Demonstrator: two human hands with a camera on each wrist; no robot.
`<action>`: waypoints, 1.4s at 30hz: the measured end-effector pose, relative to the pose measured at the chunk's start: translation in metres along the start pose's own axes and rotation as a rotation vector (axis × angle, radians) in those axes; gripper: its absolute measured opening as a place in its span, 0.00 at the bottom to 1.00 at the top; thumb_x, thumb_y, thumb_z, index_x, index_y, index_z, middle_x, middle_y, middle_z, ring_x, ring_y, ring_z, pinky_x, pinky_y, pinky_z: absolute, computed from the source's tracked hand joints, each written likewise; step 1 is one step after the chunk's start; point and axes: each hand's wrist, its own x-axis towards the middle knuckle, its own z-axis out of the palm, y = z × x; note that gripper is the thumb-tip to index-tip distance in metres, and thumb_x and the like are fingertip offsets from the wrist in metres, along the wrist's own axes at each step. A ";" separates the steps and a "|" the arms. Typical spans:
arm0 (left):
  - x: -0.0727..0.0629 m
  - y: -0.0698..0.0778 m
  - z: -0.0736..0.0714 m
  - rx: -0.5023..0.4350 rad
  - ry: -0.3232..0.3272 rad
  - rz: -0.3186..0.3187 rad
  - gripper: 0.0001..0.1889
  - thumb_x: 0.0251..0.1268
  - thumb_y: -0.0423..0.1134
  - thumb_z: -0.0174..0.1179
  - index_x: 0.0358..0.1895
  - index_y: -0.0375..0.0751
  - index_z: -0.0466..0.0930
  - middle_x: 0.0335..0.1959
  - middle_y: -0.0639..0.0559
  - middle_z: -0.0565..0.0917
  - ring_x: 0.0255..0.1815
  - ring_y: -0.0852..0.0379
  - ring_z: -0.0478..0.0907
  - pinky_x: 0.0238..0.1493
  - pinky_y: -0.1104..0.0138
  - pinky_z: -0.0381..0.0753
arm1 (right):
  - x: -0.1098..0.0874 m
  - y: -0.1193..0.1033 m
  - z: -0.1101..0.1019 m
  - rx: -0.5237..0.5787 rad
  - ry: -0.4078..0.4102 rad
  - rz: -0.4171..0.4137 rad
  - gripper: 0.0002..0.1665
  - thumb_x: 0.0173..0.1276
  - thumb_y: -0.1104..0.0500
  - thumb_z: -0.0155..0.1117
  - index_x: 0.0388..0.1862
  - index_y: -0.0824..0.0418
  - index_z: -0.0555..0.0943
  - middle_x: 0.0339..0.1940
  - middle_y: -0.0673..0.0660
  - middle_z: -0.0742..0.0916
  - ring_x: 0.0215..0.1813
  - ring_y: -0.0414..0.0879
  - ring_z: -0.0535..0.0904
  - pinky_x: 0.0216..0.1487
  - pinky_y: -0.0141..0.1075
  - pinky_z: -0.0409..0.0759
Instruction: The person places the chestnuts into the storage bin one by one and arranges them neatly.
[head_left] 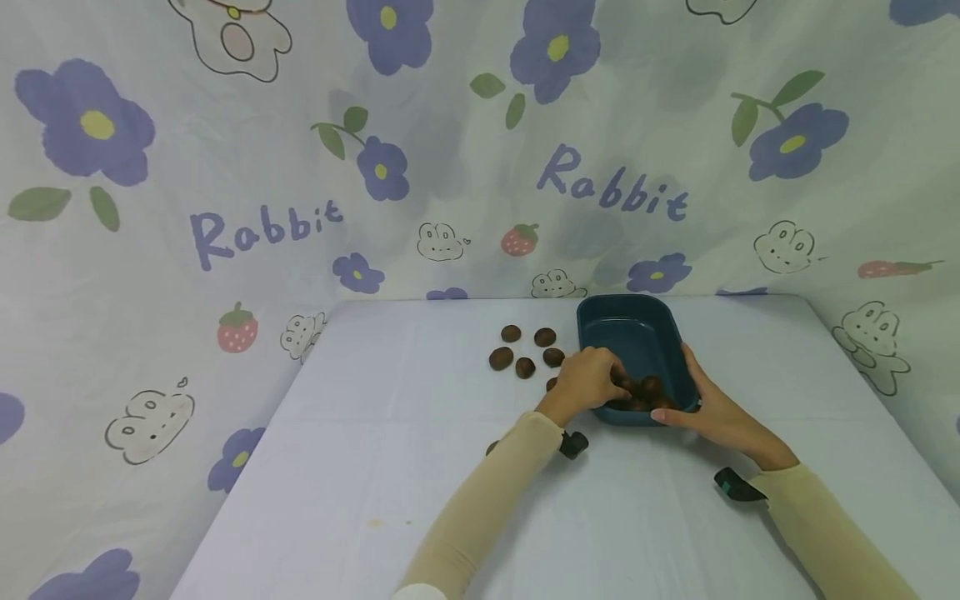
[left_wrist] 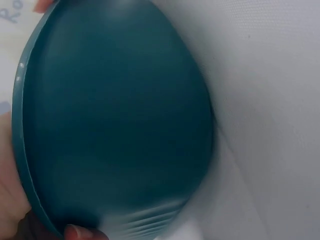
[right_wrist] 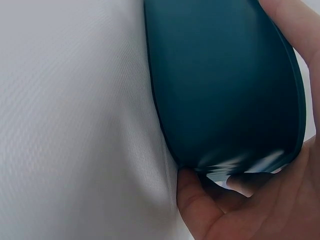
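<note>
- Nuts, brown and rounded, lie in two places: a heap [head_left: 651, 385] at the near end of the blue tray [head_left: 634, 333], and a loose scatter [head_left: 501, 358] on the white table [head_left: 352, 475] to its left.
- The step in hand looks to be moving nuts by hand between tray and table; which way they go, this moment does not settle.
- The left hand [head_left: 587, 379] reaches over the tray's left wall with bent fingers at the heap; I cannot tell whether it grasps a nut or none, as the hand hides its own fingertips.
- The right hand [head_left: 712, 408] grasps the tray's near right corner, thumb on the rim.
- The next move would call for a light fingertip pinch on the left and a steady tray on the right.
- Only the head view shows the nuts; both wrist views are filled by the tray's outer wall.
- The right wrist view adds a fingertip [right_wrist: 190, 192] low at the tray's base, beside the cloth, which the head view misses.
</note>
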 end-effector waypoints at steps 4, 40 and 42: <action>0.001 0.002 0.000 0.004 -0.021 -0.008 0.13 0.56 0.53 0.78 0.44 0.57 0.92 0.44 0.64 0.92 0.43 0.64 0.86 0.41 0.68 0.84 | 0.000 0.001 -0.001 -0.002 0.003 0.003 0.75 0.68 0.45 0.73 0.83 0.42 0.19 0.86 0.58 0.30 0.84 0.78 0.34 0.67 0.83 0.48; -0.113 -0.092 -0.078 -0.446 0.241 -0.134 0.14 0.66 0.45 0.72 0.49 0.41 0.90 0.38 0.52 0.90 0.40 0.56 0.84 0.39 0.66 0.81 | 0.000 0.001 -0.003 -0.016 -0.001 0.021 0.75 0.67 0.43 0.73 0.82 0.40 0.18 0.86 0.59 0.31 0.83 0.79 0.35 0.67 0.83 0.50; -0.121 -0.097 -0.075 -0.452 0.236 -0.167 0.14 0.64 0.45 0.73 0.48 0.42 0.90 0.37 0.53 0.90 0.39 0.56 0.84 0.37 0.67 0.81 | 0.000 0.000 -0.003 -0.010 -0.002 0.019 0.75 0.67 0.43 0.73 0.82 0.41 0.19 0.86 0.59 0.30 0.84 0.78 0.35 0.67 0.83 0.49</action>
